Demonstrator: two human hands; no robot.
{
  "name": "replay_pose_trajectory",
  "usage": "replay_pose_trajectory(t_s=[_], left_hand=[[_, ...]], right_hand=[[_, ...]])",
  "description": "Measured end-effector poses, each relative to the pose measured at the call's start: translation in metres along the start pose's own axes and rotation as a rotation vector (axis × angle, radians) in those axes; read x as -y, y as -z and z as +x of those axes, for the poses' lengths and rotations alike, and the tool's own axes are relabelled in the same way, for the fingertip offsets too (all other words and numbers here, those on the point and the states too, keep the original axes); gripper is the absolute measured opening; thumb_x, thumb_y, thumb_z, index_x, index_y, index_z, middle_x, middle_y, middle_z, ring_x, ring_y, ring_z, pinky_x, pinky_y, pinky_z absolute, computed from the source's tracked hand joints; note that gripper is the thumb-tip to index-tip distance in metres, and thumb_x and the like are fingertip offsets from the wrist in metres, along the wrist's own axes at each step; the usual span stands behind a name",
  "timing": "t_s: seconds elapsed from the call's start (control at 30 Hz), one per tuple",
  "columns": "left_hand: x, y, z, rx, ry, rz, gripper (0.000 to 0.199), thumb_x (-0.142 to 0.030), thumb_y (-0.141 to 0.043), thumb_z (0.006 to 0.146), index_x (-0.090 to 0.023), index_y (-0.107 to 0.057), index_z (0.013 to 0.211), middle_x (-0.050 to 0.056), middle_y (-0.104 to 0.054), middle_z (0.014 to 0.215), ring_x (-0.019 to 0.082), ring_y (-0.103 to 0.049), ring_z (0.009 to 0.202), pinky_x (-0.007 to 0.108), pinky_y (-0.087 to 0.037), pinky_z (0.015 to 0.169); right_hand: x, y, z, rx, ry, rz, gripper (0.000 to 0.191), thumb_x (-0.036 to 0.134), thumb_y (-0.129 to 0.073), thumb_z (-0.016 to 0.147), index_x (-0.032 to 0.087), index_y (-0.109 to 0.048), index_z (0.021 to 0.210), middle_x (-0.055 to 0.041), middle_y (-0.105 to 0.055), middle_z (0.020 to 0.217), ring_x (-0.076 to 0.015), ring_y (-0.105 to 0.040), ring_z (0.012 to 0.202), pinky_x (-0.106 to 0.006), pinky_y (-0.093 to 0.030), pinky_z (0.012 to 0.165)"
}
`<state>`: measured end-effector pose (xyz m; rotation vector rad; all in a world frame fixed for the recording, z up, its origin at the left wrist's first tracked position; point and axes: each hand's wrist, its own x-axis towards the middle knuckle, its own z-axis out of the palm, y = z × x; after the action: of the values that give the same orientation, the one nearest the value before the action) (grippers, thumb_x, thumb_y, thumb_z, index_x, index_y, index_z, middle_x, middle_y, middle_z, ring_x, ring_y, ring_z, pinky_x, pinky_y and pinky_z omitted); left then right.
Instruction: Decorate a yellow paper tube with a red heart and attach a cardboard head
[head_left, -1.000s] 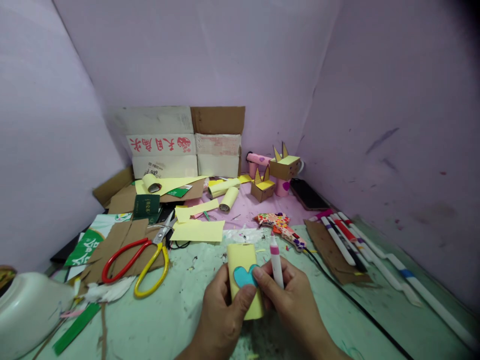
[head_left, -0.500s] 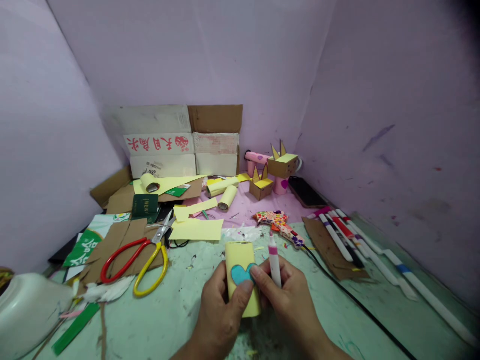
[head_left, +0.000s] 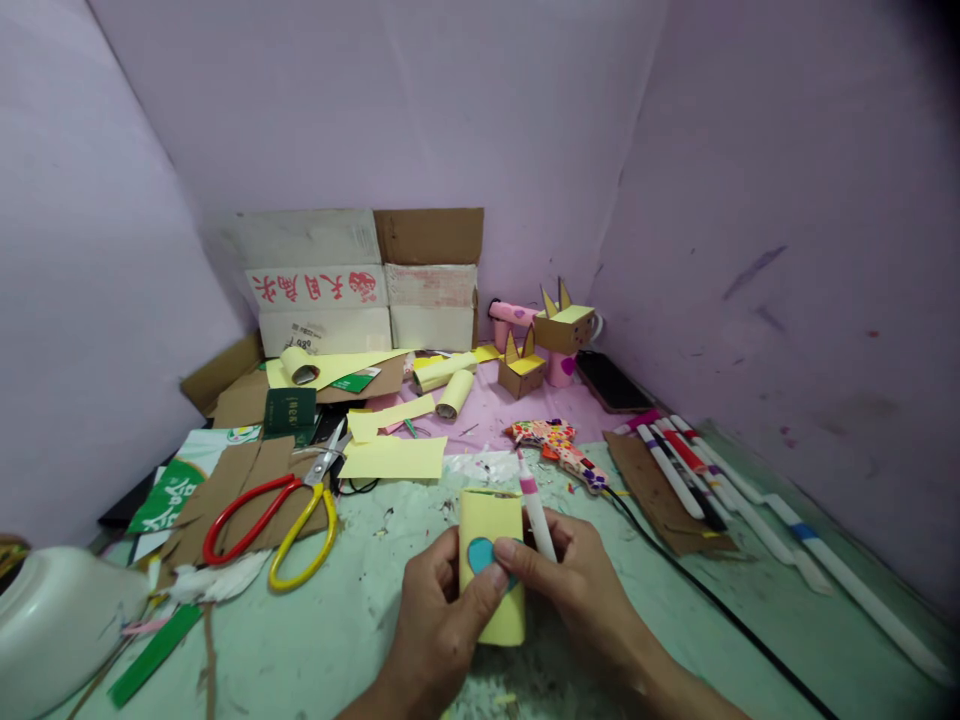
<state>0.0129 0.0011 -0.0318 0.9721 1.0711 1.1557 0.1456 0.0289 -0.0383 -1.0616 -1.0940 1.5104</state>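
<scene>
In front of me a flattened yellow paper-covered tube [head_left: 491, 515] stands nearly upright, with my left hand [head_left: 442, 615] wrapped round its left side. A blue heart cutout [head_left: 480, 553] lies against the tube's front face, partly covered by both thumbs. My left thumb presses low on the heart and my right thumb on its upper right. Tucked in my right hand [head_left: 589, 590] is a white marker [head_left: 538, 520] with a pink band, its pink tip pointing up. The right fingers behind the tube are hidden.
Red-and-yellow-handled scissors [head_left: 304, 520] lie on cardboard at left, near a white bowl [head_left: 67, 625]. A floral-covered glue gun [head_left: 559, 450] trails a black cord at right. Several markers [head_left: 697, 470], yellow paper rolls [head_left: 456, 393] and cat-eared cardboard boxes [head_left: 523, 375] lie beyond.
The tube has shifted slightly right and down. My right thumb covers more of the heart's right half. The marker in my right hand now leans further left.
</scene>
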Motion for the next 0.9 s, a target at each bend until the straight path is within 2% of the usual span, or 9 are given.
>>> replay_pose_trajectory(t_s=[0.1, 0.27, 0.5, 0.63, 0.7, 0.77, 0.83, 0.9], left_hand=[[-0.001, 0.0, -0.001, 0.011, -0.003, -0.02, 0.048, -0.055, -0.072, 0.069, -0.013, -0.068, 0.092, 0.005, -0.066, 0.072, 0.016, -0.055, 0.059, 0.023, -0.042, 0.052], [0.0, 0.002, 0.0, -0.045, -0.066, 0.104, 0.043, -0.055, -0.07, 0.072, -0.013, -0.066, 0.081, 0.001, -0.057, 0.062, 0.012, -0.046, 0.053, 0.021, -0.037, 0.048], [0.002, 0.006, 0.0, 0.052, -0.048, 0.001, 0.044, -0.052, -0.069, 0.072, -0.013, -0.065, 0.092, 0.005, -0.063, 0.073, 0.018, -0.056, 0.065, 0.024, -0.044, 0.056], [0.002, 0.006, 0.002, 0.024, -0.014, 0.014, 0.037, -0.048, -0.07, 0.07, -0.014, -0.064, 0.086, 0.003, -0.061, 0.07, 0.016, -0.053, 0.063, 0.024, -0.043, 0.056], [0.004, 0.007, 0.005, -0.016, 0.022, -0.016, 0.035, -0.045, -0.07, 0.069, -0.014, -0.064, 0.086, 0.001, -0.06, 0.068, 0.014, -0.051, 0.059, 0.023, -0.042, 0.053], [0.006, 0.007, 0.009, -0.063, 0.043, -0.031, 0.032, -0.043, -0.07, 0.069, -0.015, -0.064, 0.083, -0.001, -0.057, 0.064, 0.012, -0.048, 0.055, 0.022, -0.04, 0.05], [0.008, 0.008, 0.013, -0.101, 0.046, -0.025, 0.029, -0.042, -0.07, 0.069, -0.015, -0.062, 0.076, -0.002, -0.053, 0.061, 0.011, -0.046, 0.053, 0.021, -0.038, 0.048], [0.008, 0.008, 0.016, -0.117, 0.046, -0.008, 0.029, -0.042, -0.07, 0.069, -0.015, -0.06, 0.073, -0.002, -0.052, 0.06, 0.011, -0.046, 0.054, 0.021, -0.038, 0.048]], right_hand=[[0.002, -0.002, -0.003, -0.019, 0.02, 0.014, 0.034, 0.041, -0.079, 0.064, 0.012, -0.074, 0.08, -0.0069, -0.069, 0.069, -0.0184, -0.059, 0.059, -0.027, -0.046, 0.053], [0.003, -0.007, -0.007, -0.073, -0.022, 0.066, 0.034, 0.042, -0.081, 0.062, 0.011, -0.072, 0.073, -0.0048, -0.066, 0.063, -0.0156, -0.054, 0.054, -0.027, -0.043, 0.052], [0.006, -0.004, -0.008, -0.023, -0.006, -0.048, 0.037, 0.045, -0.078, 0.066, 0.012, -0.073, 0.079, -0.0065, -0.069, 0.069, -0.0185, -0.057, 0.061, -0.028, -0.045, 0.056], [0.006, -0.003, -0.006, -0.014, -0.018, -0.099, 0.038, 0.046, -0.079, 0.064, 0.011, -0.073, 0.077, -0.0068, -0.069, 0.067, -0.0192, -0.058, 0.061, -0.029, -0.045, 0.056], [0.008, 0.001, -0.002, -0.075, -0.013, -0.097, 0.04, 0.049, -0.079, 0.064, 0.011, -0.074, 0.077, -0.005, -0.066, 0.063, -0.0158, -0.054, 0.056, -0.025, -0.043, 0.051], [0.012, 0.008, 0.002, -0.208, -0.001, -0.042, 0.045, 0.053, -0.077, 0.066, 0.014, -0.074, 0.088, -0.0039, -0.067, 0.067, -0.0107, -0.048, 0.049, -0.02, -0.036, 0.042], [0.02, 0.015, 0.004, -0.322, 0.017, 0.037, 0.054, 0.052, -0.076, 0.067, 0.022, -0.068, 0.112, -0.0034, -0.07, 0.081, -0.007, -0.044, 0.044, -0.015, -0.027, 0.035], [0.029, 0.02, 0.005, -0.342, 0.04, 0.115, 0.068, 0.044, -0.08, 0.066, 0.034, -0.057, 0.129, -0.0018, -0.071, 0.09, -0.0053, -0.043, 0.043, -0.013, -0.025, 0.033]])
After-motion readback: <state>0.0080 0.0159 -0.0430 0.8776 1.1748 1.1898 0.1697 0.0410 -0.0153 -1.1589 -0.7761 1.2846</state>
